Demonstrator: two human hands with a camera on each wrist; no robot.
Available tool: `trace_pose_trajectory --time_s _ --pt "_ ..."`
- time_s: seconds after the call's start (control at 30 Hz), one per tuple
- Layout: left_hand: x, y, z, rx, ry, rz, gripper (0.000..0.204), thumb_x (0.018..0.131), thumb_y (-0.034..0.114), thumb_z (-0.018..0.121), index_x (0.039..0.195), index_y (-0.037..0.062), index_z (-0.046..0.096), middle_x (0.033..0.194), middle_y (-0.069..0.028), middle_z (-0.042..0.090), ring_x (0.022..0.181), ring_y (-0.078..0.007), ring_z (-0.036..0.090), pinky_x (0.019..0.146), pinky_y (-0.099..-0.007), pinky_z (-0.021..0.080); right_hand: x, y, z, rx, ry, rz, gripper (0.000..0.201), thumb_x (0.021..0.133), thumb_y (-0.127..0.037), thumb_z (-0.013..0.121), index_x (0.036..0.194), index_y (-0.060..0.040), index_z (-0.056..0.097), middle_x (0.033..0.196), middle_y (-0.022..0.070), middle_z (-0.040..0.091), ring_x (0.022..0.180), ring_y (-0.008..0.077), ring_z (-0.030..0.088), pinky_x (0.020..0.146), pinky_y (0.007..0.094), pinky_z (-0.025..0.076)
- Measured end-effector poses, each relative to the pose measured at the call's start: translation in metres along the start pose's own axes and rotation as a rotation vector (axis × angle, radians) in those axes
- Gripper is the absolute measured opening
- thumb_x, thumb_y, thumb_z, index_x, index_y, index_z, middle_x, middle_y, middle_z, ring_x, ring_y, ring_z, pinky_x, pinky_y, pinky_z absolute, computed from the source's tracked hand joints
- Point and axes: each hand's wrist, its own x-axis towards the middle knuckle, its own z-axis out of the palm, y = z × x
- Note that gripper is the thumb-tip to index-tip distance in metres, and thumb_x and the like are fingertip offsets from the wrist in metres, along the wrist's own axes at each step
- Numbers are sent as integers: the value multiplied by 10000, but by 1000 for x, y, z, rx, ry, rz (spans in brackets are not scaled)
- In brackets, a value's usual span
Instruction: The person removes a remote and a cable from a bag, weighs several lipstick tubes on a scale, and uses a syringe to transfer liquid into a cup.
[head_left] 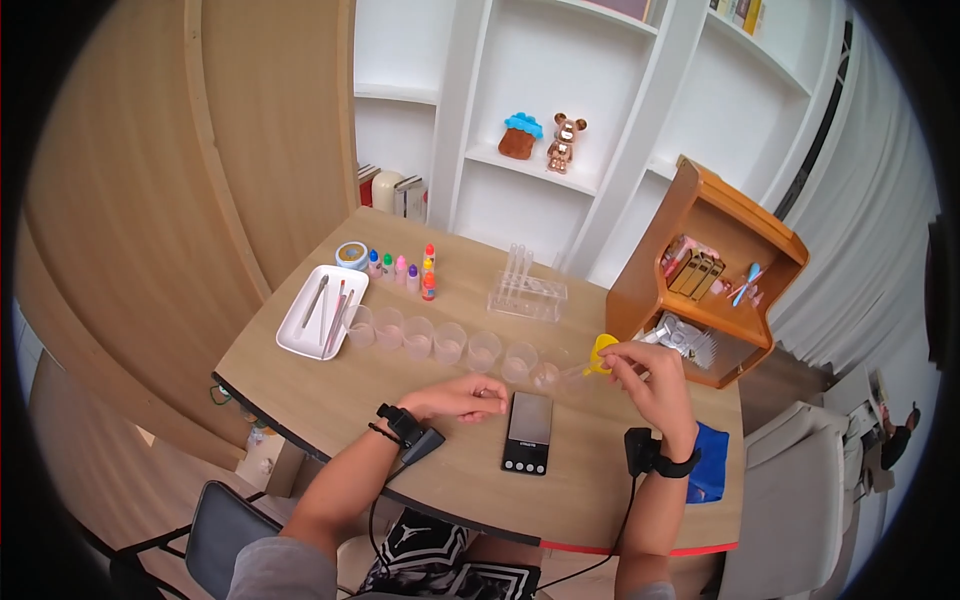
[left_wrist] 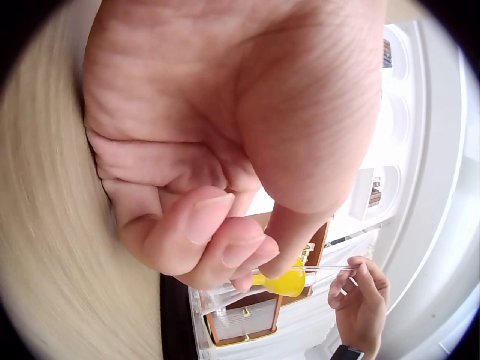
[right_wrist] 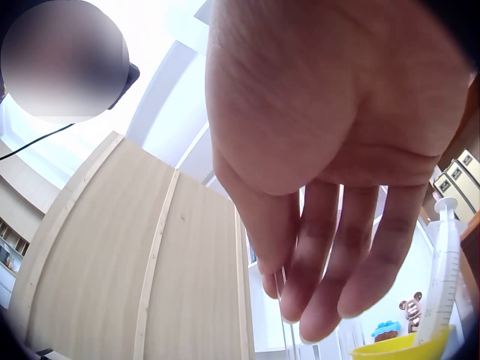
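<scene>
My right hand point(head_left: 650, 385) pinches a thin clear rod point(left_wrist: 330, 268) between thumb and fingertips. Close by that hand is a yellow funnel point(head_left: 603, 352); a clear syringe with a marked scale point(right_wrist: 441, 281) stands in its mouth in the right wrist view. My left hand point(head_left: 460, 398) rests on the tabletop with loosely curled fingers and nothing in them. Just right of it lies a black digital scale point(head_left: 528, 433) with a bare plate. Beyond the hands runs a row of several clear plastic cups point(head_left: 450, 345), extending toward the funnel.
A white tray point(head_left: 290, 335) with slim tools sits at the left, near small colored bottles point(head_left: 401, 272) and a round tin point(head_left: 352, 255). Farther back stands a clear rack point(head_left: 540, 298) with test tubes. A wooden shelf unit point(head_left: 640, 240) and blue packet point(head_left: 710, 465) are on the right.
</scene>
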Motion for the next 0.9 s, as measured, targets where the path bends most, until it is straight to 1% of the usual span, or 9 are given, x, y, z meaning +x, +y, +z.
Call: trace_pose_trajectory --time_s 0.1,0.13,0.17,0.23,0.3,0.43,0.6,0.8,0.9 --pt "1 0 0 38 -19 1 169 1048 230 592 988 74 618 614 77 412 526 -21 375 477 -221 287 -2 2 -3 84 -42 34 146 947 -32 643 1040 50 721 870 159 739 703 212 734 639 299 571" --pt "-1 -1 1 41 10 -20 169 1048 230 592 988 74 618 614 77 412 526 -21 375 477 -221 287 -4 7 -5 45 -36 8 146 948 -26 639 1040 52 721 876 162 740 700 213 731 640 301 571" --pt "0 -2 2 39 -3 -15 170 1050 228 588 990 72 616 613 77 414 524 -19 375 478 -219 284 -4 11 -6 7 -27 -20 146 948 -20 634 1039 54 721 881 165 741 698 215 727 641 304 572" --pt "-1 0 2 45 9 -27 170 1053 227 585 992 70 613 612 77 416 522 -17 374 478 -217 281 -5 9 -8 16 -1 -14 135 936 -17 653 1025 55 723 863 166 740 679 214 719 635 300 565" --pt "-1 2 2 8 -31 -12 174 1052 230 586 987 70 606 617 76 423 524 -13 374 478 -214 273 -5 14 -7 48 35 -30 127 928 -10 661 1018 54 724 850 161 738 661 207 713 620 294 555" --pt "-2 3 2 21 -4 -43 179 1052 233 586 974 72 601 622 79 423 523 -12 372 476 -214 266 -2 6 -9 57 87 -51 116 922 1 666 1005 57 725 842 155 736 641 198 705 604 284 544" --pt "-2 1 2 -22 -31 -3 167 1043 212 592 969 62 598 620 77 427 520 -12 373 479 -213 269 -4 5 -13 65 193 -94 81 904 22 683 964 60 721 803 142 720 621 181 694 583 271 523" --pt "-3 1 2 -53 -36 7 153 1032 192 592 958 58 594 623 70 433 529 -15 388 484 -213 275 -7 1 -15 74 247 -114 58 888 41 691 938 58 716 785 134 711 611 175 685 577 271 512" --pt "-2 -1 3 -43 -19 12 166 1030 203 596 958 54 592 621 70 433 532 -18 392 488 -215 276 -8 -3 -17 50 238 -143 56 882 47 693 933 56 715 781 131 707 611 169 679 577 269 506"
